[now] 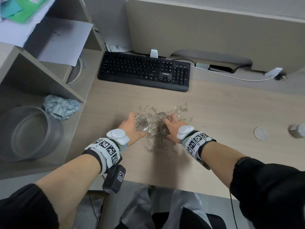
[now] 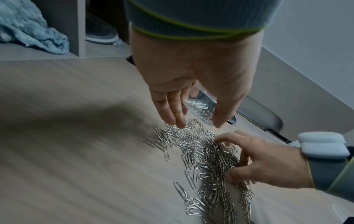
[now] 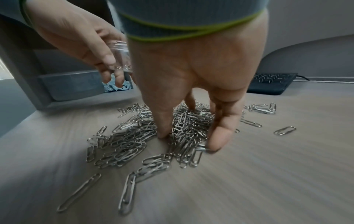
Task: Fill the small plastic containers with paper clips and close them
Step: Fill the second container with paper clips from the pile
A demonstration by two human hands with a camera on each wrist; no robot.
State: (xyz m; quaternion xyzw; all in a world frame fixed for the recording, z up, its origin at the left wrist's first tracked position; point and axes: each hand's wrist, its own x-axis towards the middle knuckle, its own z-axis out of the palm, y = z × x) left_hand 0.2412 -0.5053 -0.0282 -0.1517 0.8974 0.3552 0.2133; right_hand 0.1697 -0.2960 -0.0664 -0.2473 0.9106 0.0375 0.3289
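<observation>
Resting on the wooden desk point(image 1: 214, 113), nearest the wrists, a loose heap of paper clips point(image 1: 160, 133) is shown between the two hands. The right hand point(image 1: 172, 128) is seen planted in the heap, its fingers point(image 3: 216, 136) curled down around a bunch of clips with the tips touching the desk; a firm lift of that bunch cannot be confirmed. Just to its left, the left hand point(image 1: 130, 128) is clamped around a small clear plastic container point(image 1: 142, 123), held open-mouthed and already partly filled with clips, with thumb and fingers wrapped around its wall. The clips are judged to be light, stiff and prone to tangling and slipping, so a scooping pinch from beneath the bunch is advised rather than a top grab; the container is judged light, rigid and smooth, best held around its side wall. Well to the right of the right hand, a round white lid point(image 1: 260, 133) is seen lying flat, and beyond it a second small container point(image 1: 297, 130), apparently filled, is partly cut off by the frame edge. Left of the left hand, a large clear tub point(image 1: 33, 133) and a crumpled blue cloth point(image 1: 61, 107) are shown on a low shelf. Farthest ahead of both hands, a black keyboard point(image 1: 145, 71) is marked with a brand that appears to read "LONGAN"; no other writing can be read.
</observation>
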